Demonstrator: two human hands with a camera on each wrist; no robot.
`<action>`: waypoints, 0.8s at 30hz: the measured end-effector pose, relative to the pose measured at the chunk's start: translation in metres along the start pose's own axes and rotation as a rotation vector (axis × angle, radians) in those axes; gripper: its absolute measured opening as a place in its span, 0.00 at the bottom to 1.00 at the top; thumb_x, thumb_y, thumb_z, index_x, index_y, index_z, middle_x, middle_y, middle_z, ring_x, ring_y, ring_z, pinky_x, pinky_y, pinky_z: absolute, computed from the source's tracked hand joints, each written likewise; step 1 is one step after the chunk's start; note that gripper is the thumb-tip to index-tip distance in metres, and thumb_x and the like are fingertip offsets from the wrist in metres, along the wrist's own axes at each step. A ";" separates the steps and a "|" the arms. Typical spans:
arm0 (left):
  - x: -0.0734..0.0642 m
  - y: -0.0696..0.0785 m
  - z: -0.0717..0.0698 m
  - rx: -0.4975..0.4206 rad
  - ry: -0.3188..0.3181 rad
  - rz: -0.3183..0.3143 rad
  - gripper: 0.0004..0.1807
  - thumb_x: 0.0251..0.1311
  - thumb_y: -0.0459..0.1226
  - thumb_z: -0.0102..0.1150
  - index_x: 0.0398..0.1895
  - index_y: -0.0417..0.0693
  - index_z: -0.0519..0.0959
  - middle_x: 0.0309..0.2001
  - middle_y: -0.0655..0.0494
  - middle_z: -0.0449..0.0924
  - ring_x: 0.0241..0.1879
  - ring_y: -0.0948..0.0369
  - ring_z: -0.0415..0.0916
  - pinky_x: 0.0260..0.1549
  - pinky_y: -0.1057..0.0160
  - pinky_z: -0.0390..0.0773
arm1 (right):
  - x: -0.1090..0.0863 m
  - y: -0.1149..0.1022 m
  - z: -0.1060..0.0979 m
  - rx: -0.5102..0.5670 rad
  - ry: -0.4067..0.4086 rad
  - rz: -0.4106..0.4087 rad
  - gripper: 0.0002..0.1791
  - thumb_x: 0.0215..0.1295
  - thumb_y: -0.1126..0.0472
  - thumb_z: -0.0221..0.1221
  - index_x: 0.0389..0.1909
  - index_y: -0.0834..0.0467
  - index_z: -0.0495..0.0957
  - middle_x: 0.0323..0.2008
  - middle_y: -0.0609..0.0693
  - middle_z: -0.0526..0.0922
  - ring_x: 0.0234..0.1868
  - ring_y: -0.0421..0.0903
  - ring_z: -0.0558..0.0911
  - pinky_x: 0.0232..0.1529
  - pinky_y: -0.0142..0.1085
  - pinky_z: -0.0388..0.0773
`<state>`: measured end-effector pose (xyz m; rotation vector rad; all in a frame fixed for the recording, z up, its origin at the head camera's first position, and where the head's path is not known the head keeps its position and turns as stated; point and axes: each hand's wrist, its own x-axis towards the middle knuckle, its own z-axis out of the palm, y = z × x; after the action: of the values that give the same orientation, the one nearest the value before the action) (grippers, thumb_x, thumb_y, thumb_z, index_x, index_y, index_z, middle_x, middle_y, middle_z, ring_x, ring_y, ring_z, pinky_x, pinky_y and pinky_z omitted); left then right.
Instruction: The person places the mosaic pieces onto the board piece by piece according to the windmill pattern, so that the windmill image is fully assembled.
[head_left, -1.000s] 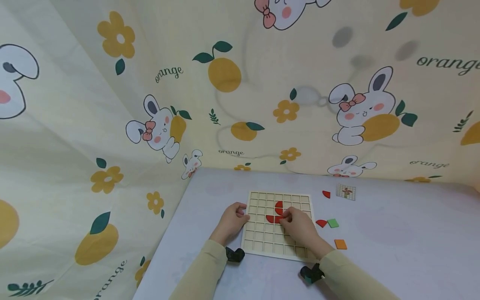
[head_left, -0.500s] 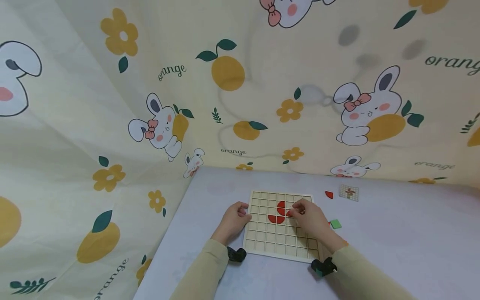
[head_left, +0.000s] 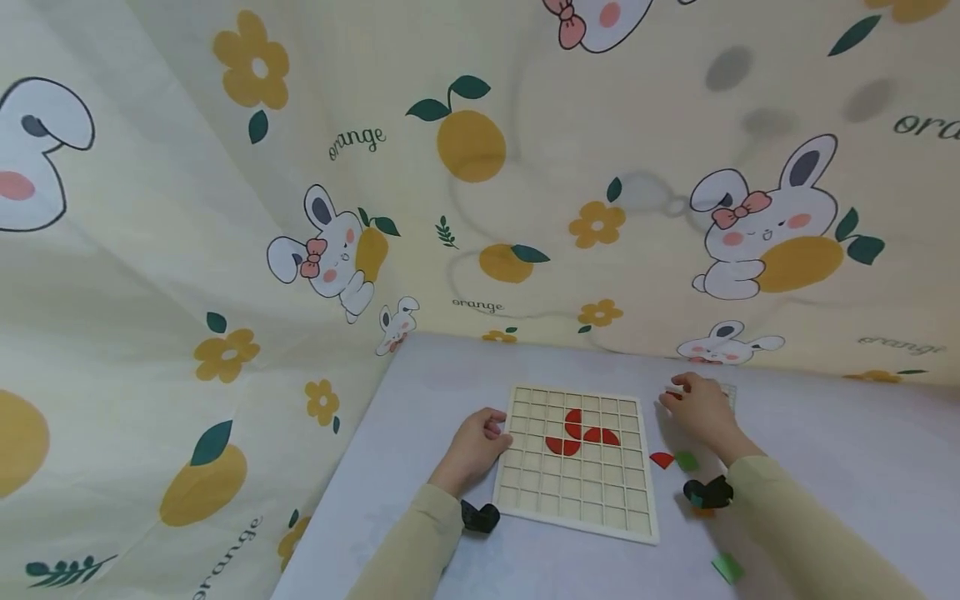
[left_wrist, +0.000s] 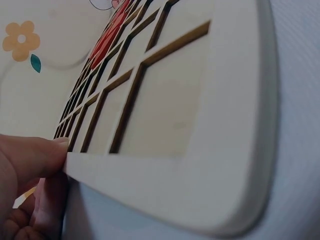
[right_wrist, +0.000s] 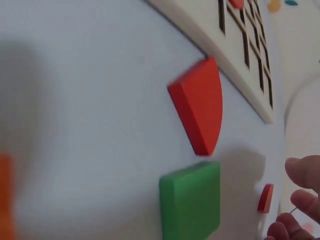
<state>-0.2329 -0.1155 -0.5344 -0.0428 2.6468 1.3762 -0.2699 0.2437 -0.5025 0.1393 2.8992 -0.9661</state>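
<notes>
My left hand (head_left: 474, 450) pinches the left edge of a pale wooden grid board (head_left: 525, 500); in the left wrist view the thumb (left_wrist: 42, 152) lies on the rim. Several red quarter-circle pieces sit in the middle cells, among them an upper pair (head_left: 573, 423), a lower pair (head_left: 562, 447) and a right pair (head_left: 602, 437). My right hand (head_left: 703, 410) is off the board's far right corner, over a loose red quarter-circle piece (right_wrist: 265, 198). In the right wrist view its thumb and fingers are parted, apart from that piece.
Right of the board lie another red quarter-circle piece (head_left: 662, 459), a green square tile (right_wrist: 192, 202), an orange tile (head_left: 703, 513) and a second green tile (head_left: 727, 567). A small pattern card (head_left: 729, 392) is partly hidden behind my right hand. A printed curtain (head_left: 420, 208) surrounds the table.
My right hand has set a red piece on the board, let go and moved right to the loose red piece near the card. The left hand stays at the board's edge.
</notes>
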 end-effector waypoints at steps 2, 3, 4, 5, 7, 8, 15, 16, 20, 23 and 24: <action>-0.001 0.000 0.001 0.003 0.000 0.012 0.19 0.60 0.38 0.64 0.54 0.47 0.76 0.36 0.58 0.72 0.36 0.62 0.70 0.36 0.61 0.72 | 0.001 0.003 -0.001 -0.003 -0.006 0.000 0.30 0.67 0.55 0.58 0.61 0.72 0.64 0.53 0.72 0.66 0.51 0.66 0.67 0.50 0.58 0.70; -0.001 0.000 0.001 0.001 0.000 0.015 0.19 0.60 0.38 0.64 0.54 0.47 0.76 0.36 0.58 0.72 0.36 0.62 0.70 0.36 0.61 0.72 | 0.002 0.005 -0.001 -0.001 -0.012 0.001 0.30 0.67 0.55 0.58 0.61 0.72 0.64 0.53 0.72 0.67 0.51 0.66 0.66 0.50 0.57 0.70; -0.002 0.000 0.001 0.005 0.002 0.020 0.19 0.60 0.38 0.65 0.54 0.47 0.76 0.36 0.58 0.72 0.36 0.62 0.70 0.35 0.61 0.72 | 0.003 0.007 -0.001 -0.001 -0.014 -0.002 0.30 0.67 0.55 0.58 0.61 0.72 0.65 0.52 0.72 0.67 0.50 0.66 0.67 0.50 0.57 0.70; -0.002 0.000 0.001 0.010 0.005 0.023 0.19 0.60 0.38 0.65 0.54 0.47 0.76 0.36 0.58 0.72 0.35 0.62 0.70 0.35 0.61 0.72 | 0.004 0.009 0.000 -0.004 -0.014 -0.005 0.29 0.67 0.55 0.58 0.60 0.72 0.65 0.51 0.71 0.68 0.49 0.65 0.67 0.50 0.57 0.70; -0.003 0.000 0.001 0.014 0.008 0.026 0.19 0.60 0.38 0.65 0.54 0.47 0.76 0.35 0.58 0.72 0.35 0.62 0.70 0.35 0.62 0.72 | 0.007 0.013 0.002 -0.006 -0.018 -0.012 0.29 0.67 0.56 0.58 0.60 0.72 0.66 0.50 0.70 0.69 0.48 0.64 0.68 0.50 0.57 0.71; -0.002 0.000 0.001 0.016 0.009 0.026 0.19 0.60 0.38 0.65 0.54 0.47 0.76 0.35 0.58 0.72 0.35 0.62 0.70 0.35 0.62 0.72 | 0.009 0.015 0.003 -0.006 -0.020 -0.016 0.28 0.67 0.56 0.58 0.59 0.72 0.66 0.50 0.70 0.69 0.48 0.64 0.68 0.50 0.57 0.71; -0.001 -0.001 0.001 0.014 0.005 0.017 0.19 0.60 0.38 0.65 0.54 0.48 0.76 0.36 0.58 0.72 0.36 0.62 0.70 0.36 0.62 0.72 | 0.010 0.021 0.009 -0.006 -0.003 -0.010 0.26 0.68 0.59 0.57 0.59 0.72 0.67 0.50 0.70 0.68 0.49 0.64 0.68 0.51 0.57 0.70; -0.001 -0.001 0.001 0.014 0.005 0.015 0.19 0.60 0.38 0.65 0.54 0.48 0.76 0.36 0.58 0.72 0.36 0.62 0.70 0.36 0.61 0.72 | 0.009 0.021 0.010 -0.004 0.003 -0.011 0.25 0.68 0.59 0.56 0.58 0.73 0.67 0.50 0.70 0.69 0.49 0.64 0.68 0.51 0.57 0.70; -0.001 -0.001 0.000 0.017 -0.006 0.007 0.19 0.61 0.39 0.64 0.55 0.49 0.76 0.36 0.58 0.72 0.36 0.61 0.71 0.36 0.61 0.73 | 0.007 0.021 0.011 0.005 0.030 -0.018 0.21 0.69 0.61 0.55 0.55 0.73 0.69 0.47 0.70 0.71 0.46 0.63 0.71 0.49 0.56 0.72; -0.001 -0.001 0.000 0.022 -0.007 0.018 0.19 0.61 0.39 0.64 0.55 0.48 0.75 0.36 0.58 0.72 0.36 0.61 0.71 0.36 0.61 0.73 | 0.007 0.022 0.012 0.010 0.020 0.000 0.19 0.70 0.62 0.55 0.53 0.73 0.69 0.45 0.68 0.72 0.44 0.61 0.72 0.46 0.53 0.74; -0.001 -0.001 -0.001 0.025 -0.006 0.020 0.19 0.61 0.39 0.64 0.55 0.48 0.76 0.36 0.58 0.72 0.36 0.61 0.71 0.36 0.61 0.73 | 0.007 0.022 0.013 0.011 0.012 0.010 0.18 0.70 0.62 0.55 0.52 0.72 0.69 0.44 0.67 0.72 0.43 0.60 0.71 0.46 0.52 0.74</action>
<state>-0.2314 -0.1167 -0.5347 -0.0093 2.6666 1.3464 -0.2733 0.2541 -0.5264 0.1611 2.9011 -0.9828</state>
